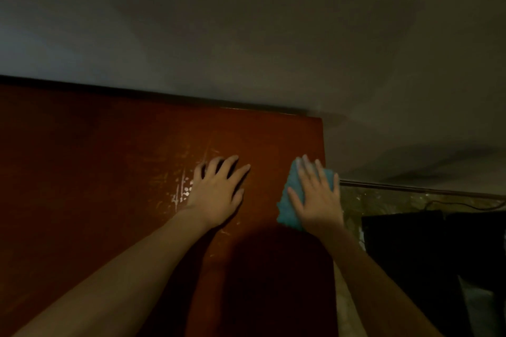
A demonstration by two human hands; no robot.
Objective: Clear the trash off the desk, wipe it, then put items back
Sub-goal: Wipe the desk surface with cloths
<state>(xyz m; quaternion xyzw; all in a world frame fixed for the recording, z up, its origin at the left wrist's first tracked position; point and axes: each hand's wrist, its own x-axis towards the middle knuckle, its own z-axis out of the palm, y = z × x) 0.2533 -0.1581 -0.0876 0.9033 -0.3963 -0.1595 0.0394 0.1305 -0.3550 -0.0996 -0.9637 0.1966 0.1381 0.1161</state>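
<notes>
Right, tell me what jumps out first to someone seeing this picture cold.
The blue cloth stands out most, pressed flat under the right hand near the right edge of the reddish-brown desk. Next is the left hand, spread flat on the desk beside it. Just left of that hand, white scratches and specks mar the desk.

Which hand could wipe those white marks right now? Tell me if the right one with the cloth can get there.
Probably yes: the right hand presses the cloth flat on the desk, but the left hand lies between it and the white marks.
</notes>
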